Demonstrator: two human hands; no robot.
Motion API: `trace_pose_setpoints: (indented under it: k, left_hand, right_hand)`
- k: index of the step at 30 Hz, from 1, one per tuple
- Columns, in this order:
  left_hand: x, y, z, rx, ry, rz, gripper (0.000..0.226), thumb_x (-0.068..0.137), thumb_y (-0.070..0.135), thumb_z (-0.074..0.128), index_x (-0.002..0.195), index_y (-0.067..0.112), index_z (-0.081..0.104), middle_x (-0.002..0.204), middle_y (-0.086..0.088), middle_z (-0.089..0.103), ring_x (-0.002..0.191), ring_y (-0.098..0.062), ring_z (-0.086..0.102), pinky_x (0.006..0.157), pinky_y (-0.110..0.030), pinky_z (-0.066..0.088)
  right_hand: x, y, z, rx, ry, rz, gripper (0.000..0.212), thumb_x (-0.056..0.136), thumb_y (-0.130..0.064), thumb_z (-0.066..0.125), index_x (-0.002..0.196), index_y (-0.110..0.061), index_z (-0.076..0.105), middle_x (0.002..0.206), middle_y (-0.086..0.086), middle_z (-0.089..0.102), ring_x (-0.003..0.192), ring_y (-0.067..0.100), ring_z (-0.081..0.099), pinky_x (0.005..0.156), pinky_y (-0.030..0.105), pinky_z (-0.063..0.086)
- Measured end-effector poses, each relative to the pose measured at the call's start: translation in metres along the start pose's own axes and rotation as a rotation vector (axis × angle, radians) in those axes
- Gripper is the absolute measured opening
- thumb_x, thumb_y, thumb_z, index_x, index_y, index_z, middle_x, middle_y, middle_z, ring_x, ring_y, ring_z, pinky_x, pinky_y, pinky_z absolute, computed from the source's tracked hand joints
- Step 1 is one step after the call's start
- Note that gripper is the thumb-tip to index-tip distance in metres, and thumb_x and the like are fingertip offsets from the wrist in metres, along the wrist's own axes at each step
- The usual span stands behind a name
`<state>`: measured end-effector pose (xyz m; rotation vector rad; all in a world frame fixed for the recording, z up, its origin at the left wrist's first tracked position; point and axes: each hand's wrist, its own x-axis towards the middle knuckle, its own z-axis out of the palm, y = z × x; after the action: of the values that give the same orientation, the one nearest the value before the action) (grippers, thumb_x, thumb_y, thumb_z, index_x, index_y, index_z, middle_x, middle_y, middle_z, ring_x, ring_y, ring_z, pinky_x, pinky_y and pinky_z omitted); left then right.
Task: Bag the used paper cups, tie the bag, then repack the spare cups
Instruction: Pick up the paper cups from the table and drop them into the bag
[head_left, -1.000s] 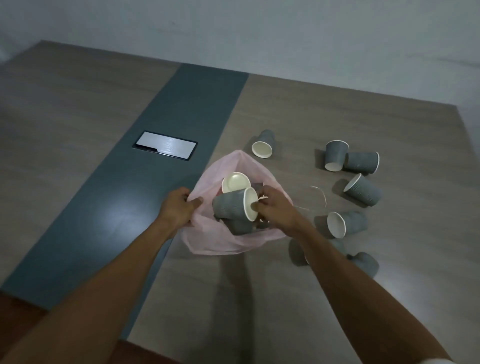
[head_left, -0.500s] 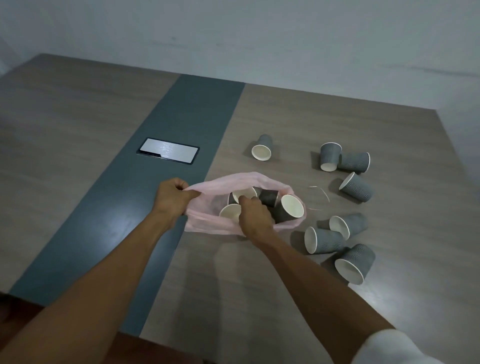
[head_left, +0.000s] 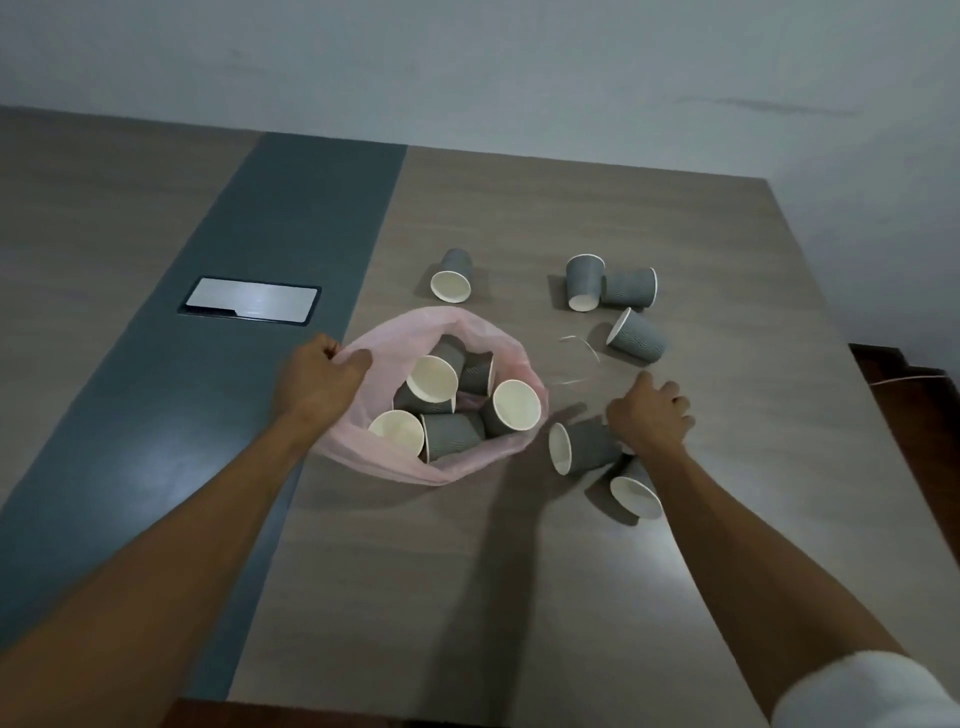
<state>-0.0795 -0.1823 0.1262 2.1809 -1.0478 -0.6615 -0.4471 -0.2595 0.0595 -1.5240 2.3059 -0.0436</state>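
A pink plastic bag (head_left: 457, 470) lies open on the table with several grey paper cups (head_left: 452, 434) inside. My left hand (head_left: 319, 382) pinches the bag's left rim and holds the mouth open. My right hand (head_left: 649, 413) is arched over loose cups just right of the bag, fingers curled down. It rests on the base end of a cup lying on its side (head_left: 579, 447); whether it grips a cup is hidden. Another cup (head_left: 636, 493) lies just below that hand. More loose cups lie farther back: one (head_left: 451, 278), a pair (head_left: 608, 283) and one (head_left: 636, 338).
The wooden table (head_left: 519, 597) has a dark blue-grey strip (head_left: 208, 415) on the left with a metal cover plate (head_left: 252, 300) set into it. A thin twist tie (head_left: 579, 345) lies between the bag and the far cups. The table's right edge (head_left: 852, 364) is near.
My right hand has come out of the bag and moved right onto the loose cups. The bag's mouth now stands wider open, with the cup it dropped lying inside.
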Motion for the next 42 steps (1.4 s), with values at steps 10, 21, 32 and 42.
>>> trace_pose_setpoints:
  k: [10, 21, 32, 42]
  left_hand:
    - [0.015, -0.014, 0.005, 0.471, -0.052, 0.656, 0.041, 0.087, -0.007, 0.050, 0.105, 0.028, 0.061, 0.126, -0.001, 0.057, 0.100, -0.036, 0.059, 0.082, -0.044, 0.053]
    - [0.024, 0.003, -0.007, 0.733, -0.136, 0.511, 0.062, 0.096, 0.015, 0.048, 0.152, 0.034, 0.026, 0.159, 0.010, 0.030, 0.101, -0.034, 0.064, 0.088, -0.044, 0.054]
    - [0.042, 0.008, -0.013, 0.545, -0.232, 0.421, 0.068, 0.093, 0.009, 0.053, 0.155, 0.029, 0.033, 0.146, -0.009, 0.051, 0.125, -0.035, 0.052, 0.104, -0.044, 0.045]
    - [0.043, 0.015, -0.006, 0.515, -0.158, 0.456, 0.064, 0.093, 0.014, 0.056, 0.154, 0.023, 0.037, 0.137, -0.017, 0.059, 0.118, -0.040, 0.057, 0.098, -0.044, 0.046]
  right_hand:
    - [0.042, 0.043, -0.002, 0.205, 0.111, -0.108, 0.044, 0.090, 0.000, 0.055, 0.134, -0.006, 0.053, 0.124, 0.031, 0.056, 0.112, 0.051, 0.057, 0.094, 0.051, 0.049]
    - [-0.059, -0.119, -0.016, 0.808, -0.574, -0.693, 0.010, 0.092, 0.005, 0.063, 0.102, 0.006, 0.065, 0.070, 0.023, 0.068, 0.052, 0.024, 0.064, 0.049, 0.030, 0.051]
    - [-0.031, -0.113, -0.005, 0.446, -0.165, -0.530, 0.013, 0.090, -0.010, 0.057, 0.094, -0.011, 0.070, 0.091, 0.011, 0.075, 0.079, 0.027, 0.072, 0.074, 0.036, 0.055]
    - [-0.009, 0.006, 0.021, -0.490, -0.414, -0.635, 0.094, 0.070, -0.039, 0.089, 0.149, -0.036, 0.037, 0.144, 0.000, 0.055, 0.134, 0.029, 0.044, 0.108, 0.050, 0.028]
